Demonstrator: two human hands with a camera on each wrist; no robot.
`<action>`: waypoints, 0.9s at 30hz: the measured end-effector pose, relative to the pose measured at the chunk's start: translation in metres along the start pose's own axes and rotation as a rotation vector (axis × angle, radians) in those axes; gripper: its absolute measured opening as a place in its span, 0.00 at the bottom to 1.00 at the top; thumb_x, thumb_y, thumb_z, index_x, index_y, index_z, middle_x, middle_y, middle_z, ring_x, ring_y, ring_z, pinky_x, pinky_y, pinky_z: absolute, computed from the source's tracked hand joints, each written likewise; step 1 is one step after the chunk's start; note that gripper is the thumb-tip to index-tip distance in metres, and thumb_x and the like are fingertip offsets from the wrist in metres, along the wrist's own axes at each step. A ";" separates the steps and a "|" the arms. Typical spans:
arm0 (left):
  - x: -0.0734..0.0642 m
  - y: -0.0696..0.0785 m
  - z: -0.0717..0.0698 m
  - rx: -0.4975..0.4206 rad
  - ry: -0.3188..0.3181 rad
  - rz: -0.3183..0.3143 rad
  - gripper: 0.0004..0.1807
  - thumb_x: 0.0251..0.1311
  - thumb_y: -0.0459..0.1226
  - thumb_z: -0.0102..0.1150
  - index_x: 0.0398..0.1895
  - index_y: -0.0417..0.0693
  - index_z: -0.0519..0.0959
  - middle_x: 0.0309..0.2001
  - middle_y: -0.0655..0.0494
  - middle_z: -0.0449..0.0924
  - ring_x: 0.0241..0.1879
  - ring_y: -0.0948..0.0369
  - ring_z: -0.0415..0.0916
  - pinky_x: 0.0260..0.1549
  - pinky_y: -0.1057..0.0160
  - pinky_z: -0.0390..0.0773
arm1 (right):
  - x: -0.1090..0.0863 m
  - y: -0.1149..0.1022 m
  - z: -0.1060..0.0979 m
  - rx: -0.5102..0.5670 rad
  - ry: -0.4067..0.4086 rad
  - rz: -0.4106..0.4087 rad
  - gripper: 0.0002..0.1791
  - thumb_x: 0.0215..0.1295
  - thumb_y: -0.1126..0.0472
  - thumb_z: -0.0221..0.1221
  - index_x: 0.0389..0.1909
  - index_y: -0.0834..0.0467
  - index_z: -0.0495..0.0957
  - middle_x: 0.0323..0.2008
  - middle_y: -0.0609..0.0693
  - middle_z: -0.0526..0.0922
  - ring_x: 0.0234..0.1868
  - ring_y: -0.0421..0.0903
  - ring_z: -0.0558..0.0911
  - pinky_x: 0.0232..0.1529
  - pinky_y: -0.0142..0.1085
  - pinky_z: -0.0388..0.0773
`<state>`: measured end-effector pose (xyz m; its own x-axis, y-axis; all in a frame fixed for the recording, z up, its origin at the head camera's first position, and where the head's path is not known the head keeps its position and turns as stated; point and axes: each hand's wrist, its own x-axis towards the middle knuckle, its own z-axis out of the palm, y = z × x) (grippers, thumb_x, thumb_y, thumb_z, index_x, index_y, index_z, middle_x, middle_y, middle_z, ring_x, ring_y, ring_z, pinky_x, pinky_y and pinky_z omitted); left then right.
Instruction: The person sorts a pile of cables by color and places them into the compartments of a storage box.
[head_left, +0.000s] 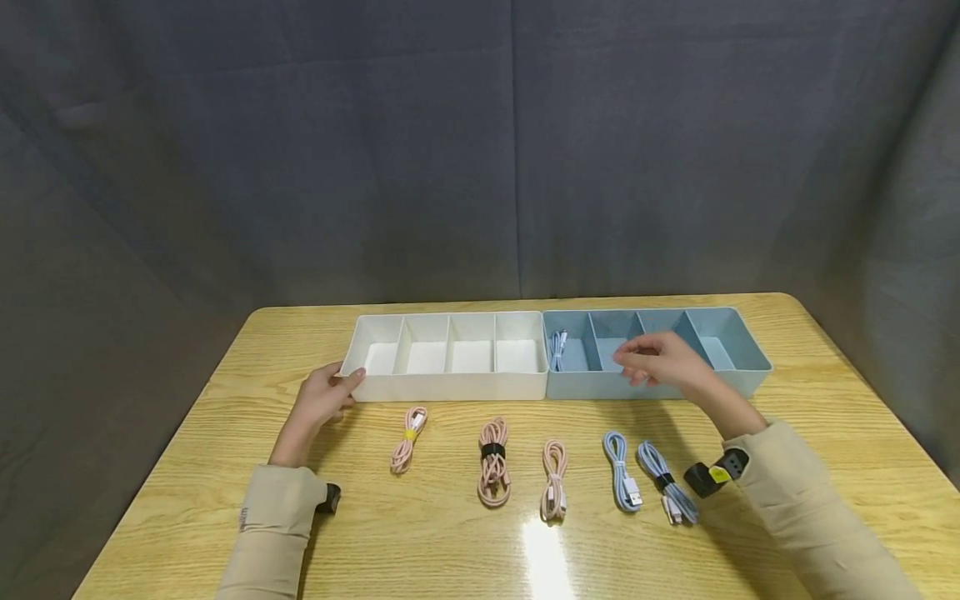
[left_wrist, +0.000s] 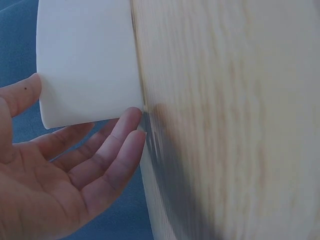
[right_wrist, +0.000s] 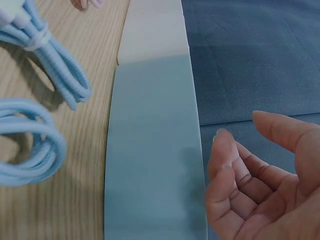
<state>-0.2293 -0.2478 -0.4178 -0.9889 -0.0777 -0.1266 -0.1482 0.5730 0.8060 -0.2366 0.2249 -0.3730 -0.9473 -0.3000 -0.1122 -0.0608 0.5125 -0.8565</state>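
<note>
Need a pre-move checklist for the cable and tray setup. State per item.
1. Right grip free to pick: ok, holds nothing.
2. Right grip off the blue tray: cannot tell; fingers are at its front rim, contact unclear.
3. Left grip on the white tray: ok, touching its left end.
4. Trays aligned: ok, side by side, ends meeting.
5. Blue cables all in the blue tray: not ok; one in the leftmost compartment, two on the table.
6. Pink cables in a tray: not ok, all three on the table.
</note>
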 end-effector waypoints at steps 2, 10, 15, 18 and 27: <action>0.000 0.001 0.000 0.000 -0.001 0.002 0.34 0.65 0.49 0.47 0.63 0.31 0.59 0.46 0.32 0.73 0.37 0.50 0.76 0.25 0.60 0.75 | -0.004 0.002 -0.001 0.012 -0.001 0.002 0.24 0.64 0.53 0.56 0.49 0.71 0.72 0.31 0.60 0.80 0.32 0.53 0.80 0.32 0.43 0.76; -0.001 0.002 -0.002 -0.004 -0.011 0.002 0.34 0.65 0.49 0.47 0.64 0.30 0.58 0.46 0.31 0.72 0.38 0.48 0.76 0.26 0.59 0.76 | -0.017 0.010 -0.005 0.085 -0.032 0.027 0.25 0.64 0.55 0.56 0.51 0.73 0.70 0.31 0.58 0.79 0.30 0.49 0.80 0.29 0.40 0.76; -0.001 0.002 -0.002 0.005 -0.011 0.004 0.35 0.65 0.49 0.47 0.64 0.30 0.58 0.47 0.31 0.72 0.37 0.49 0.76 0.26 0.59 0.76 | -0.025 0.017 -0.007 0.132 -0.077 0.035 0.26 0.63 0.56 0.56 0.53 0.74 0.67 0.32 0.61 0.77 0.29 0.48 0.78 0.28 0.40 0.76; -0.002 0.002 -0.001 0.002 -0.015 0.007 0.34 0.65 0.48 0.47 0.64 0.30 0.58 0.47 0.31 0.72 0.37 0.49 0.76 0.26 0.59 0.76 | -0.030 0.021 -0.009 0.131 -0.101 0.034 0.27 0.62 0.58 0.57 0.55 0.74 0.66 0.33 0.61 0.77 0.31 0.51 0.79 0.31 0.43 0.77; -0.002 0.001 -0.001 -0.010 -0.012 -0.002 0.34 0.64 0.49 0.48 0.63 0.30 0.59 0.47 0.31 0.72 0.37 0.49 0.76 0.25 0.60 0.76 | -0.043 0.034 -0.009 0.152 -0.160 0.033 0.30 0.61 0.60 0.59 0.56 0.76 0.63 0.33 0.61 0.78 0.31 0.52 0.80 0.30 0.44 0.78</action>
<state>-0.2278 -0.2476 -0.4158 -0.9883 -0.0689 -0.1358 -0.1508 0.5646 0.8115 -0.2007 0.2628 -0.3926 -0.8855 -0.4147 -0.2096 0.0289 0.4009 -0.9157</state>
